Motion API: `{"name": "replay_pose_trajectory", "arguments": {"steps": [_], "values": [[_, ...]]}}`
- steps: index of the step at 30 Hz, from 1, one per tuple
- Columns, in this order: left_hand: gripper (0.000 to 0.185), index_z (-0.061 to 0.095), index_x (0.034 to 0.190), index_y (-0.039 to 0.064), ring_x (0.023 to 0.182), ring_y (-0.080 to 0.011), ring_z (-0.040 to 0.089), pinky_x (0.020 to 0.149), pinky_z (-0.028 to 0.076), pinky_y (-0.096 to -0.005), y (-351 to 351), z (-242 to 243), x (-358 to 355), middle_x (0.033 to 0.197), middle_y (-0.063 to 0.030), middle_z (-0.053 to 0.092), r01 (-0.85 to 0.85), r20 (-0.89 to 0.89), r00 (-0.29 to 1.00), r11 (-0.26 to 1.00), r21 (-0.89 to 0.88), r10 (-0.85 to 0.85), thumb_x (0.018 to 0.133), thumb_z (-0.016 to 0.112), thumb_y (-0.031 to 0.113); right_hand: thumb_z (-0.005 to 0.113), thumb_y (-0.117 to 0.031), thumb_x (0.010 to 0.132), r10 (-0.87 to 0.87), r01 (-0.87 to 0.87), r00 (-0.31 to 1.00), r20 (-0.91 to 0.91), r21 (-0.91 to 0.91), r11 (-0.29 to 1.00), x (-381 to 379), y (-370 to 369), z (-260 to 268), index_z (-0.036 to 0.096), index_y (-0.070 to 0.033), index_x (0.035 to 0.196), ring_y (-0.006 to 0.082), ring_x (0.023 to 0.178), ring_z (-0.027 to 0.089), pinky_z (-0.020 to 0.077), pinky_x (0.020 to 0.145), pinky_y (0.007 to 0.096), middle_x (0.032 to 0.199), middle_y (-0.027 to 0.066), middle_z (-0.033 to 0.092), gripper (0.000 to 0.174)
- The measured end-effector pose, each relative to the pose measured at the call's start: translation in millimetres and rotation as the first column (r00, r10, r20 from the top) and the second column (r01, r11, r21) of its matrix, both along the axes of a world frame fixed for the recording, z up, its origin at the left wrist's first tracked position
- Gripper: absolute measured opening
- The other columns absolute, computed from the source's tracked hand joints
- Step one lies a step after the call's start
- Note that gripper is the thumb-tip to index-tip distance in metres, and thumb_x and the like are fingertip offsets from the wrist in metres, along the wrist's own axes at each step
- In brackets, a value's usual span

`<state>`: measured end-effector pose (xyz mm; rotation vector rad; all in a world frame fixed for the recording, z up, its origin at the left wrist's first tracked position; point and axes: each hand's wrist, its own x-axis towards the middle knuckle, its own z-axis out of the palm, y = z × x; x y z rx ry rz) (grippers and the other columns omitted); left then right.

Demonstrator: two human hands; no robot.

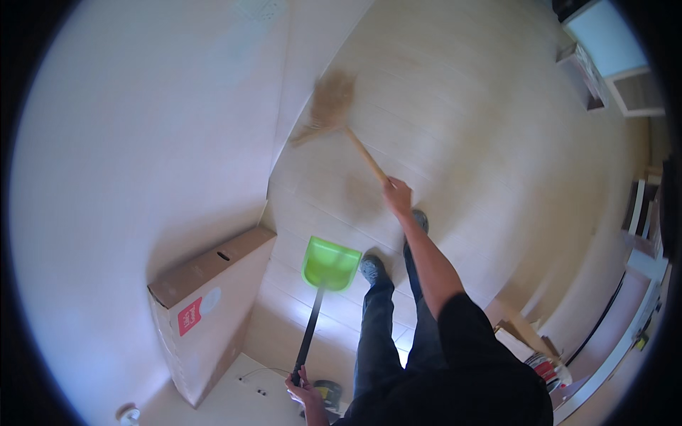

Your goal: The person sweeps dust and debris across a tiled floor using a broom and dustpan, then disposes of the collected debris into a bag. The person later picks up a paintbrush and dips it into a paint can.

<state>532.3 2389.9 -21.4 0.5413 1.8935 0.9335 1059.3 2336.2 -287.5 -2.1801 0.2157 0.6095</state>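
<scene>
My right hand (398,197) grips the wooden handle of a straw broom (334,98). Its bristles are blurred and lie by the foot of the white wall, over the light floor (426,106). Low in the view, my left hand (305,390) is closed around the black handle of a long-handled dustpan (333,261). The green pan sits near the floor, beside my shoe (374,269), with its wide edge towards the broom; whether it touches the floor I cannot tell.
A large cardboard box (218,309) leans by the wall (133,133) on the left. Behind my left hand stands a dark round container (327,393). White furniture (607,37) is at the far right, and a bucket (546,370) with boards lies at lower right.
</scene>
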Motion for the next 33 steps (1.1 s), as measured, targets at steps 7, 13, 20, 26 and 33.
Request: {"name": "replay_pose_trajectory", "arguments": {"steps": [7,13,20,26,33], "values": [[0.03,0.052,0.101,-0.004,0.094,-0.037,0.067,0.08,0.061,-0.0314,-33.9,-15.3,11.5,0.101,-0.0162,0.058,-0.153,0.001,0.988,0.988,-0.026,0.153,0.089,0.062,0.023,0.054,-0.024,0.096,0.066,-0.06,0.997,-0.05,0.118,0.991,-72.7,-57.1,116.8,0.064,-0.005,0.122,0.034,0.086,0.069,0.0529,0.078,0.0364,0.099,0.0221,0.069,0.033],[0.03,0.054,0.099,-0.001,0.094,-0.0373,0.066,0.082,0.06,-0.0316,-55.6,-13.0,22.0,0.1,-0.0144,0.058,-0.188,-0.032,0.982,0.982,-0.032,0.187,0.088,0.063,0.026,0.052,-0.022,0.092,0.153,-0.153,0.988,-0.014,-0.016,0.988,-28.7,47.4,10.2,0.065,-0.008,0.099,0.0425,0.083,0.064,0.0501,0.072,0.0511,0.083,0.0213,0.067,0.021],[0.033,0.053,0.102,-0.003,0.094,-0.036,0.065,0.083,0.06,-0.0342,-48.4,-19.1,9.1,0.101,-0.0137,0.057,-0.143,-0.027,0.989,0.99,-0.009,0.142,0.088,0.063,0.025,0.051,-0.026,0.096,0.16,-0.162,0.981,0.106,0.015,0.987,-64.1,-60.9,70.4,0.065,-0.009,0.116,0.0422,0.077,0.065,0.0513,0.067,0.0494,0.082,0.0221,0.066,0.03],[0.032,0.053,0.097,-0.004,0.093,-0.0344,0.066,0.085,0.061,-0.0342,-65.1,-25.3,12.0,0.099,-0.015,0.058,-0.229,-0.028,0.973,0.973,0.004,0.229,0.087,0.064,0.024,0.061,-0.015,0.093,0.431,-0.434,0.901,0.059,0.183,0.882,-103.9,-141.9,181.3,0.062,-0.004,0.125,0.0328,0.081,0.071,0.0551,0.065,0.0359,0.095,0.0242,0.069,0.034],[0.038,0.051,0.103,-0.005,0.097,-0.0389,0.065,0.085,0.061,-0.0351,-80.8,-33.2,27.7,0.107,-0.0211,0.055,-0.289,-0.004,0.957,0.957,0.012,0.289,0.086,0.065,0.026,0.065,-0.039,0.089,0.693,-0.73,0.63,-0.35,0.037,0.683,-26.0,-5.1,48.3,0.072,-0.009,0.11,0.029,0.081,0.071,0.0543,0.073,0.0384,0.087,0.0154,0.073,0.037]]}}
